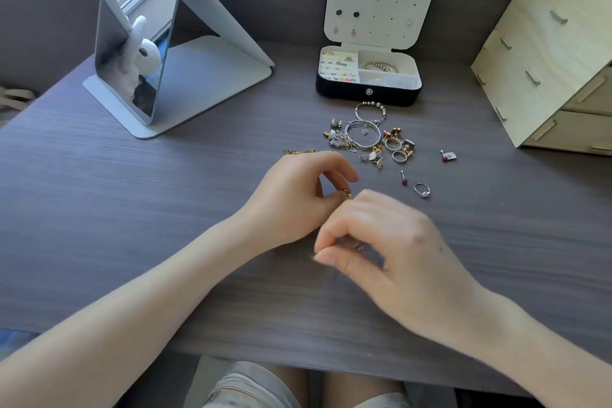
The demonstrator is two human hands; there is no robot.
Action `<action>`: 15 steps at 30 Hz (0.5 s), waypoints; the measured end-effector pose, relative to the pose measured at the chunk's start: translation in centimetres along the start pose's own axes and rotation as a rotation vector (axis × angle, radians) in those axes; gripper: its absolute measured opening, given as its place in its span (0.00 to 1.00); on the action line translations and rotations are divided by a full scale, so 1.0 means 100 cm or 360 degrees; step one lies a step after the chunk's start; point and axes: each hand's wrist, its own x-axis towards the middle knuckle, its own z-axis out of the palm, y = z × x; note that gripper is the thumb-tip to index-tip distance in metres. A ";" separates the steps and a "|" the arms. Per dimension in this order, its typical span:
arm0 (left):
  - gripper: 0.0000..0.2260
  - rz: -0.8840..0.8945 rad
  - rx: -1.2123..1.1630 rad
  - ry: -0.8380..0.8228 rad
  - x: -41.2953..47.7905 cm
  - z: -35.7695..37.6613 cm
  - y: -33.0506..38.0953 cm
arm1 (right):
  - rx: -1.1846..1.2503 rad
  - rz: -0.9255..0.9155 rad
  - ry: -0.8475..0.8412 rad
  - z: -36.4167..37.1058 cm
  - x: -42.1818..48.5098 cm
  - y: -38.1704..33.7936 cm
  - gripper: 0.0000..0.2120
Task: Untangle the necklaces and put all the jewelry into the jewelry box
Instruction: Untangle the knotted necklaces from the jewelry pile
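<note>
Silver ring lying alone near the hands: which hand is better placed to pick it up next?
Probably the right hand: the silver ring lies just beyond its knuckles, while the left hand sits farther off, pinching a gold piece.

The grey wood-grain counter [132, 209] carries a standing mirror [139, 43] at upper left, an open jewelry box [367, 89] at upper centre and a pale wooden drawer unit [546, 43] at the right edge. Just below the box lies a heap of jewelry [364, 136]. A gold chain [299, 152] trails to its left, and two red studs [404, 178] and a silver ring [422, 190] lie apart to its lower right.
</note>
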 end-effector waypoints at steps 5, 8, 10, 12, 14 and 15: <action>0.09 0.0012 0.0165 0.0111 0.000 -0.005 -0.008 | 0.0030 0.0016 -0.0100 0.008 -0.009 0.000 0.07; 0.08 -0.0017 0.0277 0.0212 -0.001 -0.011 -0.010 | -0.0159 0.0192 0.0007 -0.010 -0.015 0.015 0.08; 0.08 -0.0058 0.0410 0.0277 -0.003 -0.014 -0.010 | -0.0349 0.0338 -0.0028 -0.021 -0.020 0.027 0.11; 0.09 -0.0113 0.0553 0.0342 -0.005 -0.016 -0.010 | -0.0459 0.0431 -0.0126 -0.027 -0.025 0.037 0.14; 0.08 -0.0146 0.0658 0.0352 -0.007 -0.017 -0.011 | -0.0442 0.0485 -0.0188 -0.029 -0.029 0.042 0.13; 0.08 -0.0146 0.0706 0.0351 -0.008 -0.017 -0.012 | -0.0418 0.0504 -0.0203 -0.030 -0.029 0.043 0.12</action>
